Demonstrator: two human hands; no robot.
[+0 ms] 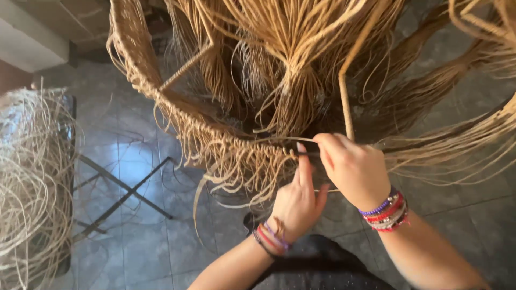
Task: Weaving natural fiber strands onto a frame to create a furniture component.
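A large half-woven rattan basket frame (177, 115) fills the upper view, its braided rim curving down toward my hands, with several loose tan strands (293, 64) hanging and bundled inside. My left hand (296, 203) reaches up from below, fingers against the rim's frayed edge and a thin strand. My right hand (352, 166) pinches a strand at the rim, just right of the braid's end. Both wrists wear beaded bracelets. An upright cane stake (346, 102) rises just above my right hand.
A heap of pale loose rattan fibre (32, 177) lies on a dark metal stand (123, 188) at the left. Grey tiled floor (145, 241) lies below. More long strands (462, 139) sweep off to the right. My dark-clothed lap sits at the bottom centre.
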